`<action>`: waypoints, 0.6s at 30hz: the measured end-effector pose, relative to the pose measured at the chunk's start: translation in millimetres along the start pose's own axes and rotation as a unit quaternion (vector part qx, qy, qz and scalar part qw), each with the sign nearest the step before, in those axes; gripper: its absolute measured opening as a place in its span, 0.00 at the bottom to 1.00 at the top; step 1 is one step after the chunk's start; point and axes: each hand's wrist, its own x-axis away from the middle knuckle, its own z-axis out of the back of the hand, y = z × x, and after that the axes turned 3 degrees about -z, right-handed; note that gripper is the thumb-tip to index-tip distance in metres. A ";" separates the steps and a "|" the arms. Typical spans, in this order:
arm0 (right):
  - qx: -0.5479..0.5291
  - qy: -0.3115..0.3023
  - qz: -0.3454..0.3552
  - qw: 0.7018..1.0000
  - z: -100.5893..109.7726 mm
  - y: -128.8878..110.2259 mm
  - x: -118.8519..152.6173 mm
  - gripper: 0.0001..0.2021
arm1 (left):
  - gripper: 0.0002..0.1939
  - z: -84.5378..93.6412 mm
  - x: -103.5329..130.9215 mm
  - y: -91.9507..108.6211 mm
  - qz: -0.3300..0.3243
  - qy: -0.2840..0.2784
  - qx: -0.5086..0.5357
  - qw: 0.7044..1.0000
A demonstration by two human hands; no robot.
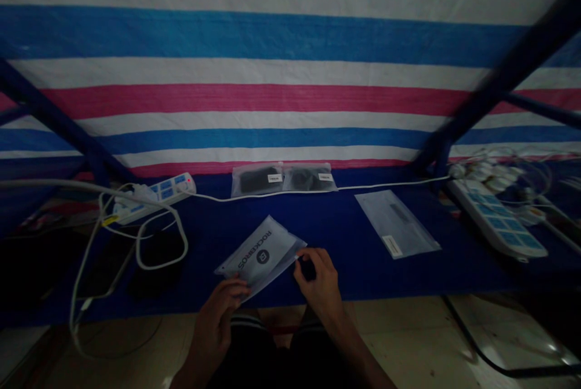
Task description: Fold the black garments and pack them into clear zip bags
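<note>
A frosted plastic pouch [262, 254] with dark printed lettering and a round logo lies at a slant near the front of the blue surface. My left hand [223, 301] rests with its fingers on the pouch's lower left edge. At the pouch's right corner, the thumb and index finger of my right hand [319, 277] pinch the edge. Farther right lies another frosted pouch [396, 224] with a white label. Two more pouches holding dark items, a left one [258, 180] and a right one [308, 178], lie side by side at the back.
White power strips stand at the left [170, 189] and right [503, 219], with tangled cables. A thin white cable [381, 186] crosses the back. A phone [106, 268] lies at left. Blue frame bars flank a striped sheet [272, 98].
</note>
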 end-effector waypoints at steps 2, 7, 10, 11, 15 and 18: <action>-0.005 0.003 0.002 1.000 0.5 -0.2 0.0 0.08 | 0.14 5.3 -0.7 0.7 0.000 -0.001 0.001 1.000; -0.005 0.008 0.004 1.000 1.5 0.1 -0.7 0.07 | 0.14 19.3 0.6 0.2 0.004 0.006 -0.003 1.000; -0.010 0.019 0.004 1.000 1.0 0.7 -0.5 0.06 | 0.14 24.3 3.3 -1.6 0.023 0.011 -0.005 1.000; -0.012 0.020 0.004 1.000 1.0 0.8 -0.2 0.06 | 0.13 25.1 4.2 -1.9 0.027 0.014 -0.003 1.000; -0.025 0.012 0.002 1.000 4.1 1.3 0.4 0.05 | 0.10 24.2 5.1 -0.7 0.041 0.037 0.055 0.997; -0.056 -0.013 0.009 0.998 9.4 2.4 0.0 0.10 | 0.09 22.7 -1.2 2.4 0.087 0.097 0.097 0.987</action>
